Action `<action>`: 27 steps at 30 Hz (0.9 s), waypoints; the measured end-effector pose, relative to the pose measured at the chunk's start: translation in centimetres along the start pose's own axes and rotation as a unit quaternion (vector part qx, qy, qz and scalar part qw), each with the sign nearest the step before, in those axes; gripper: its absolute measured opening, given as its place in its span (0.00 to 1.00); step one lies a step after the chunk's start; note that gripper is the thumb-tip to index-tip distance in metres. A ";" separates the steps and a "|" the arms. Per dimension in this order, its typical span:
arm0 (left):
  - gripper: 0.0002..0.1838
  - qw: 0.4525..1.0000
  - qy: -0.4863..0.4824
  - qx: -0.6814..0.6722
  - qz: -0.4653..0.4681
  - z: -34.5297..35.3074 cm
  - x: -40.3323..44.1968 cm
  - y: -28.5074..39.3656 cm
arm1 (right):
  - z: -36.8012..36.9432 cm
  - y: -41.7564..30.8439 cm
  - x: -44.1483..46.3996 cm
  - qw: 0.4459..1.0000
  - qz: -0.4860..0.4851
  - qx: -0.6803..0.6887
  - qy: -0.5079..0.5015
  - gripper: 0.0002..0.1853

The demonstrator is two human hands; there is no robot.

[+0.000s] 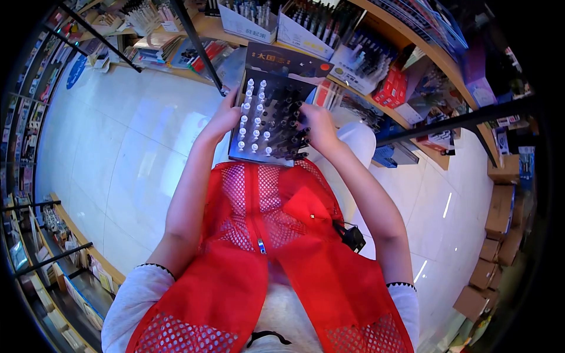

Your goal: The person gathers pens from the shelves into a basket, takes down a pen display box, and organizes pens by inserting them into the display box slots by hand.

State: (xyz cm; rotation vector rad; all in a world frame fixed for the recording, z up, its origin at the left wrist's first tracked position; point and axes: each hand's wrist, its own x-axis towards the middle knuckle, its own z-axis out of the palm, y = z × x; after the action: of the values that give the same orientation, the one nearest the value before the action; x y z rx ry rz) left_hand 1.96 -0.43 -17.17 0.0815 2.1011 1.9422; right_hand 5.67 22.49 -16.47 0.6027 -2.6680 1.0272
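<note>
In front of my body is a dark display box of pens [272,112], with a raised back panel [287,61] bearing gold lettering. White-capped pens [256,122] stand in rows on its left side, and black pens [288,112] crowd the right side. Around the box's left edge, my left hand [225,117] is closed. My right hand [319,126] is closed at the right edge beside the black pens; its fingertips are partly hidden, so whether it also touches a pen I cannot tell. The near edge of the box rests close to the red mesh vest [253,194].
Ahead, a wooden shelf [206,28] carries white pen boxes [250,22] and a red box [391,88]. A black metal bar [447,122] crosses at right. Cardboard boxes [500,209] are stacked on the far right. More stocked shelves [65,259] stand at left beside the tiled floor [112,153].
</note>
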 end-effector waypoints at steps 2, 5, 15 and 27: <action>0.33 0.999 0.010 -0.037 -0.016 -0.4 -0.1 0.3 | 0.7 0.1 1.1 0.997 -0.061 -0.052 0.004 0.09; 0.34 0.994 0.024 -0.092 -0.052 -0.8 0.2 -0.3 | 1.0 -0.7 2.2 0.997 -0.040 -0.072 -0.011 0.08; 0.34 0.994 0.002 -0.110 -0.015 -2.2 -0.1 -3.4 | 0.8 -1.1 1.2 0.998 -0.017 0.015 0.056 0.10; 0.36 0.995 0.047 -0.082 -0.039 -0.4 -2.6 -1.7 | -2.8 -5.7 1.4 0.942 0.153 0.291 0.070 0.05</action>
State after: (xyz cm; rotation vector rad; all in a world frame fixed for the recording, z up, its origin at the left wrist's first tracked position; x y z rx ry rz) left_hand 4.62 -1.55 -18.37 -0.1257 1.9586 2.0998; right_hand 7.14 20.21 -10.57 0.1893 -2.3609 1.8967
